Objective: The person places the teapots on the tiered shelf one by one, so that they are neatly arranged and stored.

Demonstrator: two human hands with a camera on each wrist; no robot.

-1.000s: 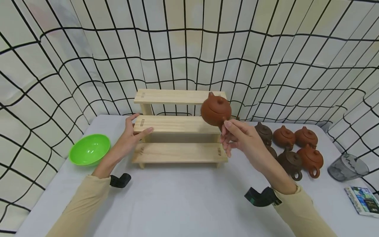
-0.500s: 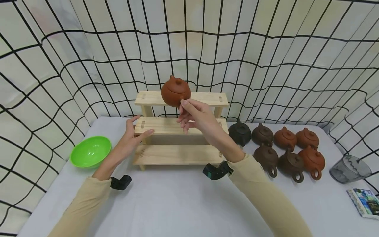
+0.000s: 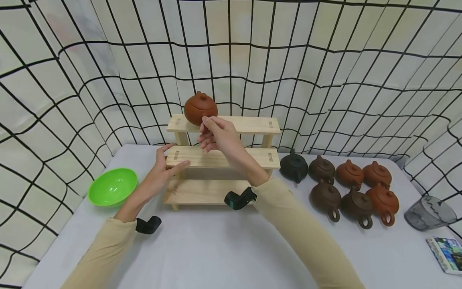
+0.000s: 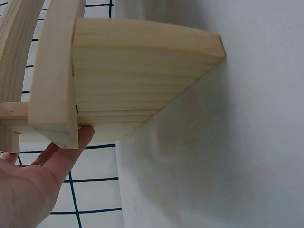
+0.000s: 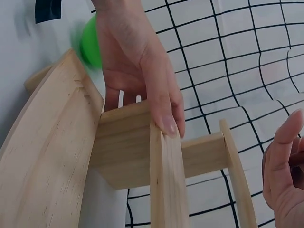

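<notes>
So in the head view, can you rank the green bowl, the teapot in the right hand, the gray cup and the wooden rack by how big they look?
1. Wooden rack
2. Green bowl and gray cup: too alike to rank
3. Held teapot, apparently farther from the camera

Green bowl at left, grey cup near colourful printed item, black netting behind

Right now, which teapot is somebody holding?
The reddish-brown teapot up by the top shelf, pinched in the right hand. That sets it apart: the other seven teapots stand grouped on the table, and no hand touches them.
</notes>
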